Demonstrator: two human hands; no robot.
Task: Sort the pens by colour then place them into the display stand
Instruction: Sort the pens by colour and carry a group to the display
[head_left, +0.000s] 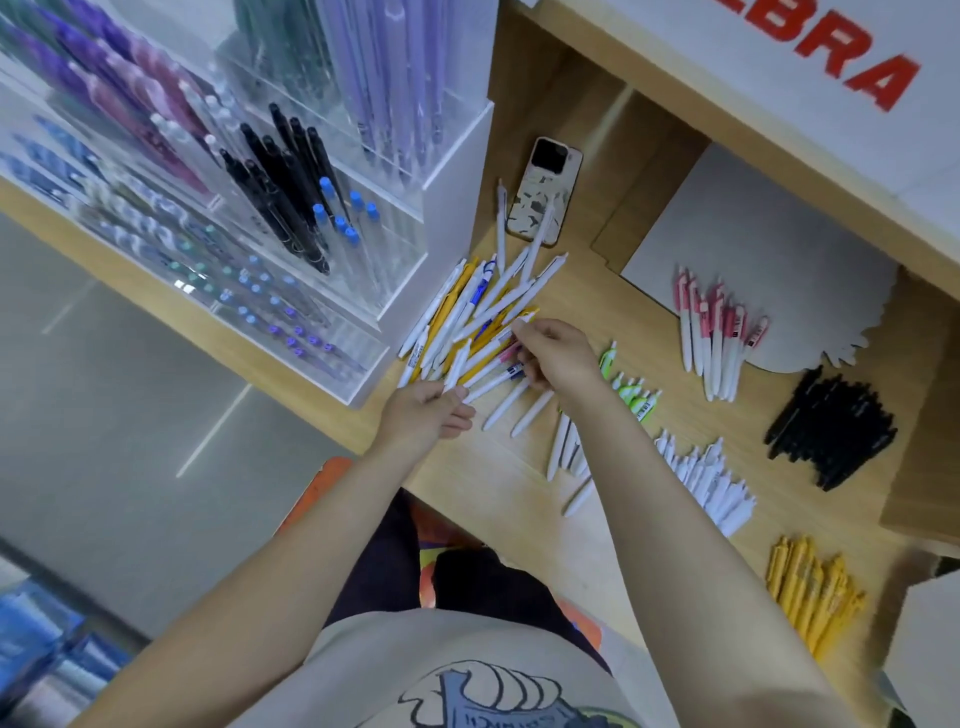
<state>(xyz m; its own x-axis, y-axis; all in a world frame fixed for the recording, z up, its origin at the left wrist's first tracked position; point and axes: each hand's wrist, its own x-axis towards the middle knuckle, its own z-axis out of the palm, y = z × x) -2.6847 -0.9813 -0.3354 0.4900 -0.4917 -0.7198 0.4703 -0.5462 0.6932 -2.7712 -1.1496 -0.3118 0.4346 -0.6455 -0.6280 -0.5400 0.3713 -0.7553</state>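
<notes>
1. While sorting continues, the left hand (431, 410) curls round several white pens at the near edge of the unsorted heap of white, yellow and blue-clipped plastic pens (478, 322); the right hand (556, 356) pinches a pink-clipped white pen out of it.
2. Judgement: lift that pen clear before carrying it toward 2 o'clock, so neighbours stay put.
3. On the pale wooden surface (597, 291), five sorted groups lie right of the heap: pink-clipped pens (714, 332), about ten; green-clipped pens (631, 392), about five; black pens (831, 428), white pens (711, 483) and yellow pens (813, 592), uncountable.
4. One clear acrylic display stand (332, 218) sits at 10 o'clock.
</notes>
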